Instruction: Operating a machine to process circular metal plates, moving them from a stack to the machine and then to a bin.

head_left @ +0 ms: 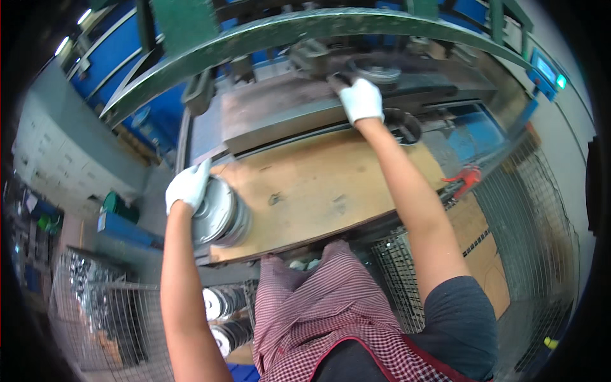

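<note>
My left hand point(187, 187), in a white glove, grips the rim of the top round grey metal part point(213, 209) in a stack at the left end of the tan work board. Some of its fingers are hidden behind the rim. My right hand point(361, 102), also gloved, reaches over the steel press bed point(280, 114) with its fingers closed on a short dark piece point(339, 81), too blurred to name. Just beyond it, another round metal part point(382, 74) sits on the bed. Next to my right wrist lies a dark round ring or container point(403, 126).
A green machine frame point(305, 27) spans the space above the bed. The tan board point(305, 191) lies in front of me. A red-handled tool point(468, 180) is at its right edge. Wire baskets point(121, 318) stand below, and more round parts point(219, 304) are stacked under the board.
</note>
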Action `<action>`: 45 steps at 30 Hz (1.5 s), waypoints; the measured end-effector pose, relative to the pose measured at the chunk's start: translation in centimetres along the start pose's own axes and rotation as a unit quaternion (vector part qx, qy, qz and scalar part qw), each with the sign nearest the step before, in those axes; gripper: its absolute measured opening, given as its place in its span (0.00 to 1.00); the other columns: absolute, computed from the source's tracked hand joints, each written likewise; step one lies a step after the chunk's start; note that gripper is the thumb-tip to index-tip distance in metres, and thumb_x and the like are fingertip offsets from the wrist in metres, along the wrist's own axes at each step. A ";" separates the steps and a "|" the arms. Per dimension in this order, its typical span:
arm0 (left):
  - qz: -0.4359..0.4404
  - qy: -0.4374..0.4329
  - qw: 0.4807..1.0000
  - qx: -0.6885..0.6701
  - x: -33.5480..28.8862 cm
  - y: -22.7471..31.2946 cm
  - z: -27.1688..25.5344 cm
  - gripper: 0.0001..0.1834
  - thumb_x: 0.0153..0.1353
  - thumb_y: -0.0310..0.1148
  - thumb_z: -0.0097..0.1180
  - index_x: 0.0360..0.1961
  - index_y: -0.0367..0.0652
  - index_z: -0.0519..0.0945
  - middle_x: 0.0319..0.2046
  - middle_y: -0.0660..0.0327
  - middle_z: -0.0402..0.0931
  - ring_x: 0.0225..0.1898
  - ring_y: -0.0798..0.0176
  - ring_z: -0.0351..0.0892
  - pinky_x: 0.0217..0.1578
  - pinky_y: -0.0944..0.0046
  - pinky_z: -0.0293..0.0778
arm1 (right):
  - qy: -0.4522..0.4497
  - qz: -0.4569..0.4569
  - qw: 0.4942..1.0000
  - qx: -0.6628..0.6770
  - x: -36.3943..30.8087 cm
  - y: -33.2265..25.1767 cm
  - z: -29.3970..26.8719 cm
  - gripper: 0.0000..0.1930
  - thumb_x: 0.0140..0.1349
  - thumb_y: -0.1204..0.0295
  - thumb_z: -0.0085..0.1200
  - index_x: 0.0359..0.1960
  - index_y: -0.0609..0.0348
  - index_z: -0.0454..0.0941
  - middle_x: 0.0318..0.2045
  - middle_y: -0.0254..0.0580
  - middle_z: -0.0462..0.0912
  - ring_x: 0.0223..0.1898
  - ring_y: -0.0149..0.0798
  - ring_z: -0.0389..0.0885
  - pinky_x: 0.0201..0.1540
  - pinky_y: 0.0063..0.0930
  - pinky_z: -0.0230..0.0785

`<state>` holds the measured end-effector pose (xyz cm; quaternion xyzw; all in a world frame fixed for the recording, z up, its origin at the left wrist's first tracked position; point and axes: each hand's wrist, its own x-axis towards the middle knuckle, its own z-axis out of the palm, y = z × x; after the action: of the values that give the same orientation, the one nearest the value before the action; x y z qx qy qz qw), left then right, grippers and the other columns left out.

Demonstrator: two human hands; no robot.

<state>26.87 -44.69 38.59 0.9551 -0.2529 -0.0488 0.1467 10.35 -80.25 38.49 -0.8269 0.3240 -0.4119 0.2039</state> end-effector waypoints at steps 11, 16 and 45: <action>-0.016 -0.016 1.000 0.021 -0.4 0.1 -0.5 0.33 0.67 0.59 0.32 0.47 0.46 0.82 0.48 0.49 0.79 0.52 0.45 0.76 0.54 0.54 0.69 | 0.034 -0.063 0.995 0.066 7.9 -0.5 6.4 0.16 0.61 0.60 0.53 0.46 0.56 0.81 0.42 0.53 0.83 0.44 0.52 0.82 0.45 0.36 0.71; -0.017 -0.010 1.000 0.010 -0.3 -0.2 -0.5 0.33 0.66 0.60 0.34 0.46 0.45 0.82 0.46 0.49 0.80 0.51 0.45 0.76 0.53 0.55 0.68 | -0.005 0.014 0.981 0.194 -0.7 -3.8 2.6 0.18 0.60 0.58 0.54 0.42 0.60 0.82 0.33 0.55 0.83 0.35 0.52 0.83 0.40 0.38 0.72; -0.007 0.024 1.000 0.004 0.6 -0.4 0.3 0.35 0.66 0.62 0.33 0.46 0.42 0.81 0.45 0.45 0.79 0.50 0.41 0.76 0.52 0.52 0.68 | 0.170 0.089 0.977 0.098 -10.6 8.1 -9.0 0.15 0.57 0.60 0.61 0.40 0.57 0.84 0.37 0.47 0.85 0.40 0.45 0.84 0.46 0.34 0.74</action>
<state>27.50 -44.70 38.12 0.9582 -0.2430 -0.0264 0.1488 -4.76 -79.19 33.00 -0.6889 0.3844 -0.5560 0.2617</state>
